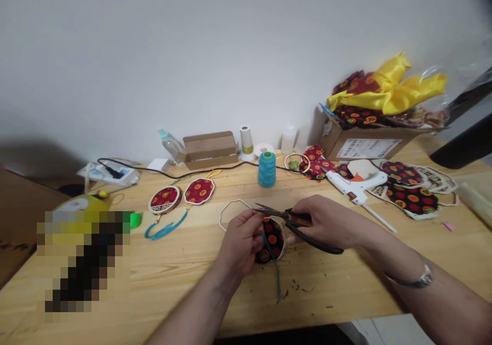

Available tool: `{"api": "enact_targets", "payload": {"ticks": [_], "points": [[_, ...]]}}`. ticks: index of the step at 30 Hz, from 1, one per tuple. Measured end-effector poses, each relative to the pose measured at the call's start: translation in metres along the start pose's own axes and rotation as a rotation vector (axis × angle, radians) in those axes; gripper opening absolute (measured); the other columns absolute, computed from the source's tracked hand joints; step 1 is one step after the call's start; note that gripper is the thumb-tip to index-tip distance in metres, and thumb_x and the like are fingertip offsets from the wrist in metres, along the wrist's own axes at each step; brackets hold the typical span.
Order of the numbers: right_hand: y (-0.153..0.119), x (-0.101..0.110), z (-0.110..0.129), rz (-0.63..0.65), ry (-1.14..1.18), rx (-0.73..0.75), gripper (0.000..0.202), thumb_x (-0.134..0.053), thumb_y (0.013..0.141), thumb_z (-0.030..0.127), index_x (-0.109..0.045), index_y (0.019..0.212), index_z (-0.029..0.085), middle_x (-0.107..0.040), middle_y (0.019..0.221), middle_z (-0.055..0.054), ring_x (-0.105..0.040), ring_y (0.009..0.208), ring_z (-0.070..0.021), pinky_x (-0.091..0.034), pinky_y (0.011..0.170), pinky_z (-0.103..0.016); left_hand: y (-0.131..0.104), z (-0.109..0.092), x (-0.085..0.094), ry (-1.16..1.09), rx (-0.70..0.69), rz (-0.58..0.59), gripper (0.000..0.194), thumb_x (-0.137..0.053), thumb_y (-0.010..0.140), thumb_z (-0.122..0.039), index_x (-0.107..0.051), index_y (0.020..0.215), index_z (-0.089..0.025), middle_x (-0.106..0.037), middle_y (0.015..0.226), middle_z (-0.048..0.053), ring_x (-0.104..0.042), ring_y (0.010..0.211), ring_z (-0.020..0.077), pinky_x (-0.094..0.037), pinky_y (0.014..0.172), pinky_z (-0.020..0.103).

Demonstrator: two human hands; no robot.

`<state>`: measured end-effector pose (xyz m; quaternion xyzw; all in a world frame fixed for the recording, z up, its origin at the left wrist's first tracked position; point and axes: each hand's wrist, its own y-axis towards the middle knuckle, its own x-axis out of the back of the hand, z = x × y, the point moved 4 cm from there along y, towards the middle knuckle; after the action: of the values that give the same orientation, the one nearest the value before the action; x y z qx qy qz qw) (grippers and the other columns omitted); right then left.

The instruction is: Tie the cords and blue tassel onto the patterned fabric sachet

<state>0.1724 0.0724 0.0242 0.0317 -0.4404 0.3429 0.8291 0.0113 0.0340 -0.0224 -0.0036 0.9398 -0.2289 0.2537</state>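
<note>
A plain, pale grey-white wall (pixel 230 53) fills the upper half of the frame, with no window in sight. Soft light falls evenly over it, dimming to a broad shadow (pixel 23 153) at the left. Against the wall stands a light wooden table (pixel 172 278), its grain running lengthwise, its near edge crossing the bottom. Pale floor (pixel 402 329) with a joint line shows at lower right.
</note>
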Motion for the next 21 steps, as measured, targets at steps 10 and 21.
{"api": "enact_targets", "payload": {"ticks": [10,21], "points": [[-0.0027,-0.0072,-0.0065,0.052,0.217,-0.016,0.045,-0.058,0.069,0.058,-0.055,0.059,0.014,-0.029,0.056,0.005,-0.024,0.052,-0.0076,-0.021,0.045,-0.021,-0.0030,-0.0019,-0.0028,0.062,-0.008,-0.017,0.025,-0.070,0.068,-0.035,-0.056,0.073,-0.014,-0.028,0.045,-0.012,-0.015,0.033,-0.0014,-0.009,0.034,0.013],[-0.0023,-0.0086,-0.0108,0.093,0.255,-0.013,0.046,-0.058,0.070,0.058,-0.055,0.059,0.013,-0.028,0.055,0.005,-0.023,0.051,-0.0072,-0.022,0.044,-0.021,-0.0031,-0.0027,-0.0046,0.085,-0.018,-0.027,0.024,-0.069,0.070,-0.034,-0.060,0.079,-0.013,-0.026,0.044,-0.012,-0.012,0.034,-0.0008,-0.007,0.033,0.013]]}}
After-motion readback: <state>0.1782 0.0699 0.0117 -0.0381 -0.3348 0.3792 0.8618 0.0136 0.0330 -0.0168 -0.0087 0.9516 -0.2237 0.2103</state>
